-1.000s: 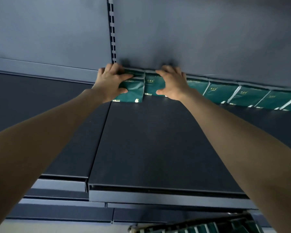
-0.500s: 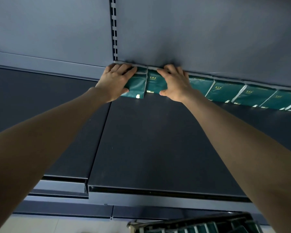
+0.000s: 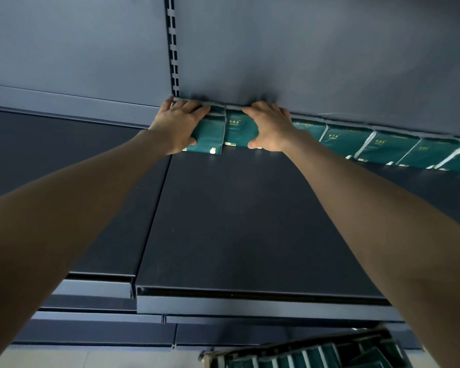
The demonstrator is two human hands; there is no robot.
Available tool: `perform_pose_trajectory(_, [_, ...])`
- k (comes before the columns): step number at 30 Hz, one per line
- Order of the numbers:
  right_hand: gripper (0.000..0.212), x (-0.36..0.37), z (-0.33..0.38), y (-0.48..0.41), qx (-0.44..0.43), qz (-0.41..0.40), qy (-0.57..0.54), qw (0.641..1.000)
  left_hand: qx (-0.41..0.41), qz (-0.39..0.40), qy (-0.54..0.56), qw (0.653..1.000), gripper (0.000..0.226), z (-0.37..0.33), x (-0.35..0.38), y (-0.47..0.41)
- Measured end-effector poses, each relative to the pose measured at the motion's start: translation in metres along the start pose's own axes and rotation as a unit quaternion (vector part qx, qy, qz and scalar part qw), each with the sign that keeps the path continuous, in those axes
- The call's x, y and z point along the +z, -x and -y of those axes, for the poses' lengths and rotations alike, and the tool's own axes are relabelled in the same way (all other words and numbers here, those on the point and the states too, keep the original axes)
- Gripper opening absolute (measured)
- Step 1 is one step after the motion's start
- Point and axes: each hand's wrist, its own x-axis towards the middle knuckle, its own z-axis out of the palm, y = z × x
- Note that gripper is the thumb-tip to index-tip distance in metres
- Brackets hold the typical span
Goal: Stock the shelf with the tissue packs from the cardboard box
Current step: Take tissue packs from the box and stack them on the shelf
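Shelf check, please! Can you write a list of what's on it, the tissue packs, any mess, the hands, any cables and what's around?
Surface: dark shelf, bare in front of the packs.
Job's things: green tissue packs in a row against the back panel; cardboard box below, more packs inside.
Clutter: nothing seen.
Hands: left hand and right hand each lie flat on one of the two leftmost packs.
Cables: nothing seen.
Surroundings: slotted upright, neighbouring shelf, pale floor.
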Motion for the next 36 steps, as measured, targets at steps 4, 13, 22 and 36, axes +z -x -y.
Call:
perform_pose_trajectory(4, [0.081,-0.018,0.001,0.008,0.009,-0.007,-0.024,1.0,-0.015,0.022,0.015,1.0,0.086,-0.005,-0.021,0.004])
perform_pose_trajectory(13, [0.062,-0.075,-0.006,0.067,0.053,0.014,-0.085,0.995,-0.004,0.031,0.139,0.99,0.081,-0.058,-0.103,0.038])
perform_pose_trajectory(22, [0.061,-0.099,-0.022,0.207,0.037,0.076,-0.082,0.993,-0.01,0.137,0.165,0.977,0.078,-0.161,-0.145,0.118])
perform_pose_trajectory(36, [0.06,0.054,-0.036,0.394,0.044,0.237,-0.181,0.954,-0.025,0.311,0.201,0.928,0.079,-0.292,-0.033,0.268])
